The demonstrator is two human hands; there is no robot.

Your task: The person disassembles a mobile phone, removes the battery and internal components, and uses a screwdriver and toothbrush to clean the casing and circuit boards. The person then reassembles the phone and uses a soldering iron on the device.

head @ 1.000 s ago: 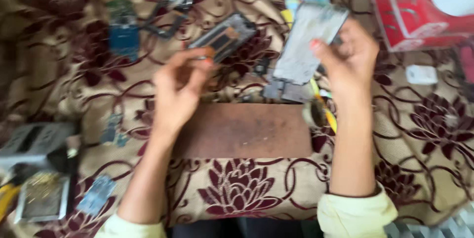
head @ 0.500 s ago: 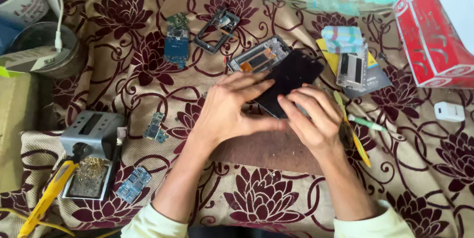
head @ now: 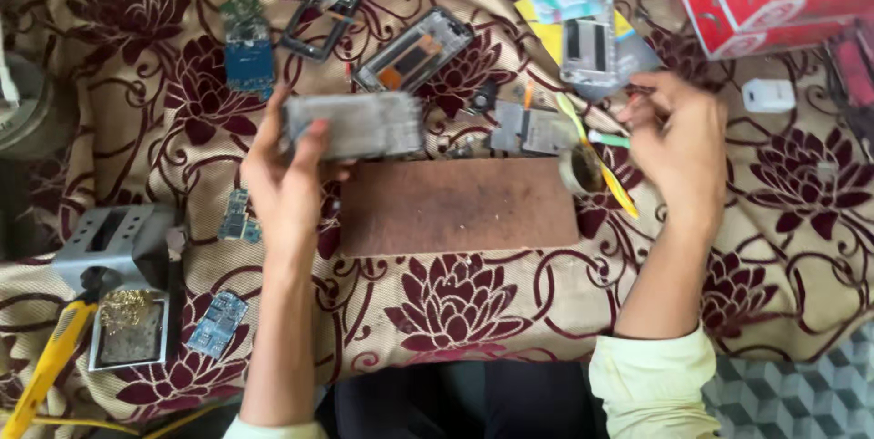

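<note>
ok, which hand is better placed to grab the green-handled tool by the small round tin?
Right. The right hand sits beside the green-handled tool and small round tin, fingers nearly on it. The left hand is across the wooden board, its grip occupied by the grey phone frame.

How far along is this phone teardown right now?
Done: circuit boards and frames lie loose on the cloth. In hand: the left hand holds a grey phone body; the right hand is by the tools. Left: that body looks unstripped, nothing reassembled.
</note>
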